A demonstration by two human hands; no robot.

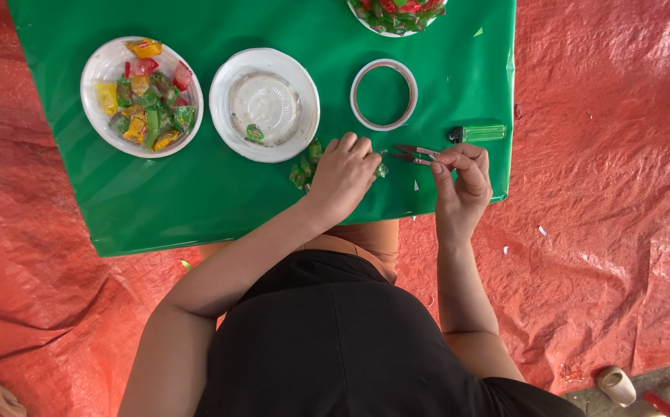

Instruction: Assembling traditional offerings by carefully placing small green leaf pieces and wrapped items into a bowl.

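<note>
Small snips point(414, 154) and a strip of green candy wrappers point(305, 166), just below the tape ring point(384, 94)
Right hand point(462, 181), wrist bent, pinches the snips' handle between narrowed fingers; left hand point(343, 176), forearm stretched forward, curls closed over the wrapper strip beside the empty white plate point(265, 104)

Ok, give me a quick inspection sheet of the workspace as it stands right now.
Surface: green table cover, smooth, a few paper scraps.
Job's things: small snips in the right hand; green-wrapped candies under the left hand.
Clutter: plate of mixed wrapped candies; near-empty white plate; tape roll; green lighter; another candy plate at the top edge.
Fingers: right pinch the snips; left curled over the candies.
Cables: nothing seen.
Surroundings: red tarp on the floor with scattered scraps.
</note>
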